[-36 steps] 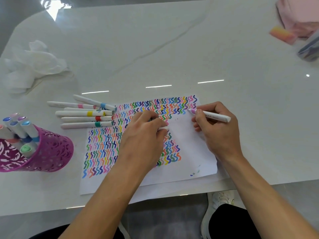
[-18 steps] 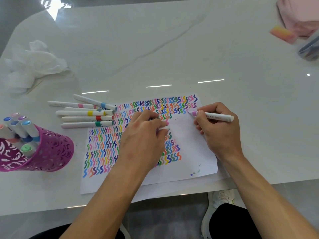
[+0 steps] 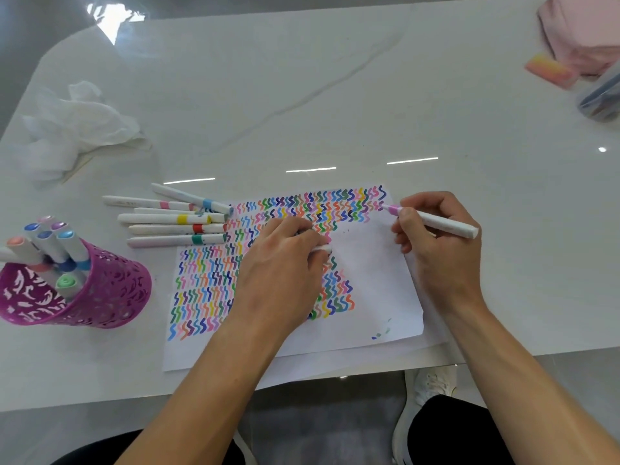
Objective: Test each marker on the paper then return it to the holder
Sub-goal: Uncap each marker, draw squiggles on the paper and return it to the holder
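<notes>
A white sheet of paper (image 3: 372, 283) covered with rows of coloured squiggles lies at the table's near edge. My right hand (image 3: 439, 260) grips a white marker (image 3: 439, 224) with a pink tip, the tip touching the paper's upper right corner. My left hand (image 3: 285, 273) rests on the middle of the paper and holds a small white cap (image 3: 320, 249) in its curled fingers. A purple perforated holder (image 3: 100, 297) at the left carries several capped markers. Several more white markers (image 3: 174, 219) lie between holder and paper.
Crumpled white tissue (image 3: 77, 125) lies at the far left. At the far right are a pink cloth (image 3: 583, 31), a pink-yellow block (image 3: 550, 70) and a clear pouch (image 3: 602, 99). The table edge runs just below the paper; my knees and a white shoe (image 3: 432, 384) show under it.
My right hand has moved the marker tip a little to the right, near the paper's upper right corner. My left hand has stayed put on the paper.
</notes>
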